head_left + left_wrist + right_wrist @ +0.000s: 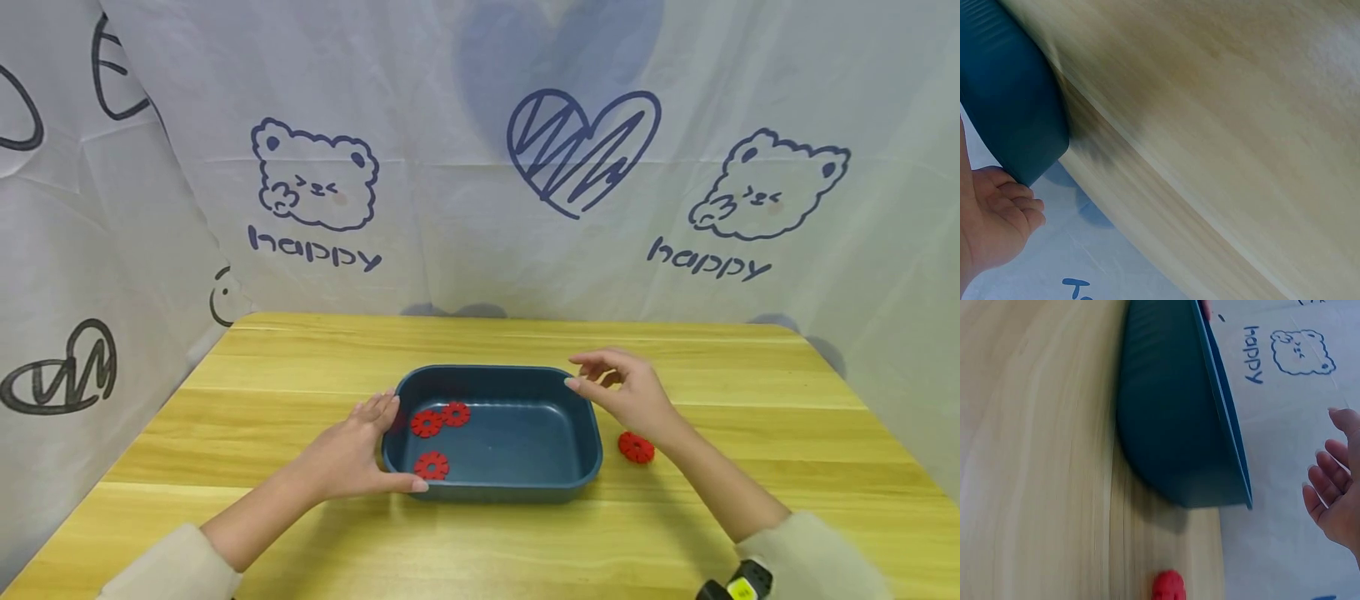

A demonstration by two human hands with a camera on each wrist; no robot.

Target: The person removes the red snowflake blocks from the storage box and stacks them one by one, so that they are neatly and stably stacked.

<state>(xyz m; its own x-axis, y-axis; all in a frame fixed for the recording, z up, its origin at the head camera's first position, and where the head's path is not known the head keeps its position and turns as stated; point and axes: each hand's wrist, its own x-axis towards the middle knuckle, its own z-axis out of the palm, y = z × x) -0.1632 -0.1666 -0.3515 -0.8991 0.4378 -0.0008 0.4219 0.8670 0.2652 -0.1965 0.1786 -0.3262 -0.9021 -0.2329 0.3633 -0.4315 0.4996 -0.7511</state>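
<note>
A dark blue-green rectangular plastic basin (517, 493) with rounded corners sits on the wooden table. Inside its left part lie three red notched snowflake building discs: one near the front wall (431, 466), two close together farther back (427, 423). My left hand (352, 454) holds the basin's left end, thumb on the front rim and fingers at the left rim. Above the back right corner hovers my right hand (630, 392), fingers loosely bent. Nothing shows between its thumb and fingers in the right wrist view. Below that hand, another red disc (636, 447) lies on the table.
The wooden table (300, 367) extends around the basin on all sides. A white cloth (450, 208) with drawn bears, hearts and "happy" lettering hangs behind it, and another drawn cloth (90, 233) hangs on the left. A dark strapped device (738, 583) is on the right sleeve.
</note>
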